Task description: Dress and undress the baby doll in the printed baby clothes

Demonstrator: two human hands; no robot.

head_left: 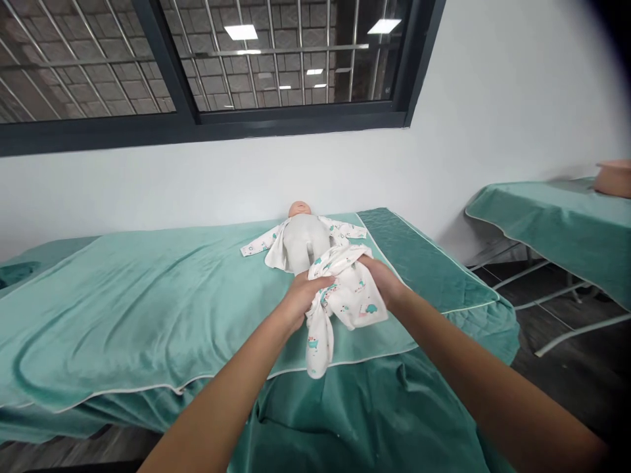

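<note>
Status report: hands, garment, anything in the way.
Left hand gripping printed garment; right hand holding its other side, fingers hidden. Garment bunched, one narrow part hanging. Fabric hides part of doll lying on bed.

The garment is matt cloth, the bedspread velvety with a sheen, the window glass glossy
</note>
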